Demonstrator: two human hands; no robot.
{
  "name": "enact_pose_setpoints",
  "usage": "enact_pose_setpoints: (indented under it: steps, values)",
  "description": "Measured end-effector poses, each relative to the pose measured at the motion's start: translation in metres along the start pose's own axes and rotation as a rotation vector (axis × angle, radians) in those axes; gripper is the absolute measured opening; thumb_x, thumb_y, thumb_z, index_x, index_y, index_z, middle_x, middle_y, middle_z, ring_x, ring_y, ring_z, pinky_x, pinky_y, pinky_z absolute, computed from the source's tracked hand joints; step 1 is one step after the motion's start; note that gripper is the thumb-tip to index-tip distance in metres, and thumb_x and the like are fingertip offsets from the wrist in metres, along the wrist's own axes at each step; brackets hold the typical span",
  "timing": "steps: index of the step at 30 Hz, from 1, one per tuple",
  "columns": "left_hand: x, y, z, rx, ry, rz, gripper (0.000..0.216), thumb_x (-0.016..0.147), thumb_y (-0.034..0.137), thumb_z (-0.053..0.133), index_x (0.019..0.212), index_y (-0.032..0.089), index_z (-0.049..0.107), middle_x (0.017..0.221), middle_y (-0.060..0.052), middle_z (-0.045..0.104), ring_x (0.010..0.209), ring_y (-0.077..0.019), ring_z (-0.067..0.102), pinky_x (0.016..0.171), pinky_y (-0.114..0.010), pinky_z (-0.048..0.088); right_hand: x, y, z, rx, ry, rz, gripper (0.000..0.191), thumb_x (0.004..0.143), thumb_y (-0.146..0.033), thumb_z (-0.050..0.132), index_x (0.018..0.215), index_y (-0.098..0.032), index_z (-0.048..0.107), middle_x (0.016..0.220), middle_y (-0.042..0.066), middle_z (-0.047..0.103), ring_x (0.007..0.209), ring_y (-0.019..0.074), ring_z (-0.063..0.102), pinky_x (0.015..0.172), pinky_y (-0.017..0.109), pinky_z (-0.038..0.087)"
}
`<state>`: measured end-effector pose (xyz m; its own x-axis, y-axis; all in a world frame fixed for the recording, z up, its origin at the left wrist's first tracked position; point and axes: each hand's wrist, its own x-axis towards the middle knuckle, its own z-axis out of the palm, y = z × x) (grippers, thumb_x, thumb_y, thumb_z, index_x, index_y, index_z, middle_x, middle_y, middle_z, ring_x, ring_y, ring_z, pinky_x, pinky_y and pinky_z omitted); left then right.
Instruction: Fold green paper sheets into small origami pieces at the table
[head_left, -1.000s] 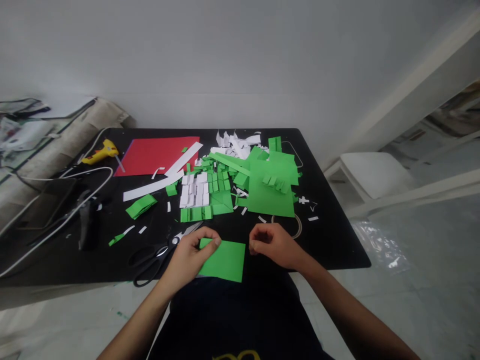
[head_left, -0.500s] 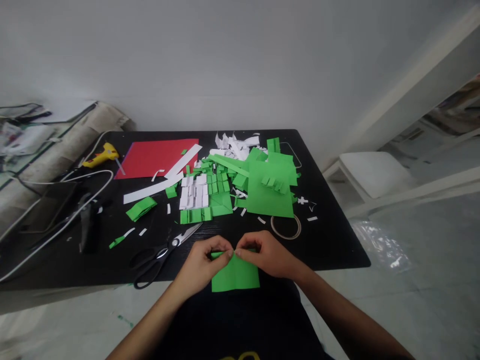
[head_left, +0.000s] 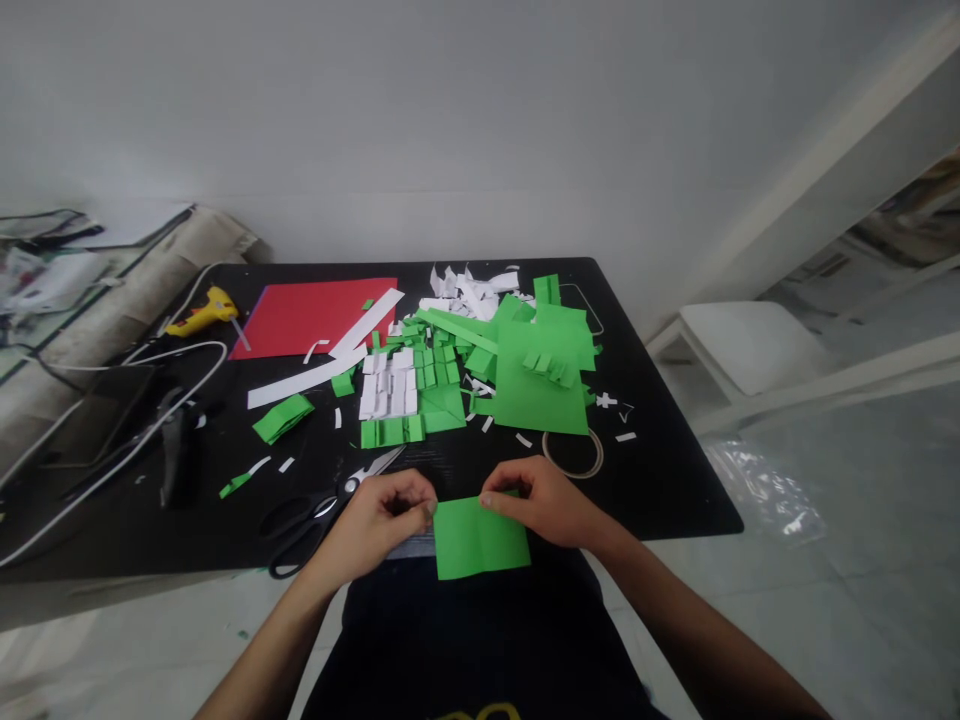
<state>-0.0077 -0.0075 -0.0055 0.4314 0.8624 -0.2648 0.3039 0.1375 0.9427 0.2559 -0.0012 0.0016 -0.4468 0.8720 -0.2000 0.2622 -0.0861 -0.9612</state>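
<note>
A creased piece of green paper (head_left: 481, 545) hangs over the front edge of the table, with a fold line down its middle. My right hand (head_left: 536, 500) pinches its top edge between thumb and fingers. At the upper left corner of the sheet, my left hand (head_left: 394, 515) is closed in a pinch, thumb against fingertips. Black-handled scissors (head_left: 330, 505) lie half open beside my left hand. Beyond my hands sit a folded white paper piece (head_left: 388, 385) and a green pleated strip (head_left: 392, 431).
A larger green sheet (head_left: 540, 400) lies right of the paper pile, partly over a tape ring (head_left: 574, 455). Toward the back are white scraps (head_left: 476, 293) and red paper (head_left: 307, 315). A yellow glue gun (head_left: 202, 312) and white cable (head_left: 180, 400) occupy the left side.
My left hand has slid left from the middle of the top edge to the paper's corner. The paper has shifted slightly right, while my right hand still grips near the middle.
</note>
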Motion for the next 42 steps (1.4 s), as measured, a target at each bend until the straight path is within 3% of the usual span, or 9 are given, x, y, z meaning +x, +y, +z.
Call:
enact_pose_setpoints:
  steps: [10, 18, 30, 38, 42]
  values:
    - [0.002, -0.002, 0.002, 0.089, 0.007, 0.034, 0.022, 0.093, 0.038, 0.062, 0.085, 0.018, 0.067, 0.071, 0.001, 0.062, 0.067, -0.0143, 0.056, 0.064, -0.026, 0.041, 0.001, 0.003, 0.002, -0.008, -0.043, -0.039, 0.010, 0.087, -0.027, 0.074, 0.085, -0.017, 0.077, 0.085, 0.003, 0.077, 0.079, 0.0174, 0.070, 0.076, 0.029, 0.053]
    - [0.004, 0.006, 0.016, 0.148, 0.016, 0.150, 0.014, 0.090, 0.025, 0.060, 0.082, 0.017, 0.068, 0.070, 0.002, 0.060, 0.065, -0.0126, 0.054, 0.062, -0.024, 0.040, 0.012, -0.005, 0.015, -0.033, -0.081, -0.074, 0.005, 0.083, -0.020, 0.071, 0.083, -0.017, 0.075, 0.076, 0.000, 0.072, 0.071, 0.0138, 0.064, 0.068, 0.025, 0.050]
    - [0.001, 0.001, -0.012, 0.178, 0.118, 0.164, 0.023, 0.092, 0.036, 0.062, 0.079, 0.018, 0.067, 0.066, 0.002, 0.060, 0.063, -0.0126, 0.054, 0.060, -0.024, 0.043, -0.002, 0.002, -0.031, -0.001, -0.062, 0.079, 0.006, 0.084, -0.023, 0.071, 0.081, -0.019, 0.070, 0.075, 0.001, 0.074, 0.071, 0.0163, 0.069, 0.070, 0.029, 0.053]
    - [0.003, 0.003, -0.008, 0.161, 0.112, 0.134, 0.022, 0.092, 0.035, 0.063, 0.081, 0.017, 0.068, 0.068, 0.001, 0.061, 0.064, -0.0132, 0.054, 0.062, -0.024, 0.043, 0.004, -0.003, -0.015, -0.071, 0.147, -0.071, 0.016, 0.092, -0.035, 0.072, 0.091, -0.019, 0.070, 0.084, 0.003, 0.070, 0.072, 0.0155, 0.062, 0.067, 0.029, 0.050]
    - [0.003, 0.003, -0.007, 0.128, 0.108, 0.136, 0.020, 0.092, 0.034, 0.064, 0.081, 0.017, 0.068, 0.068, 0.001, 0.062, 0.064, -0.0132, 0.056, 0.061, -0.024, 0.044, 0.004, -0.007, -0.008, -0.117, 0.056, -0.095, 0.016, 0.088, -0.034, 0.078, 0.097, -0.020, 0.076, 0.091, 0.003, 0.075, 0.076, 0.0163, 0.063, 0.067, 0.029, 0.049]
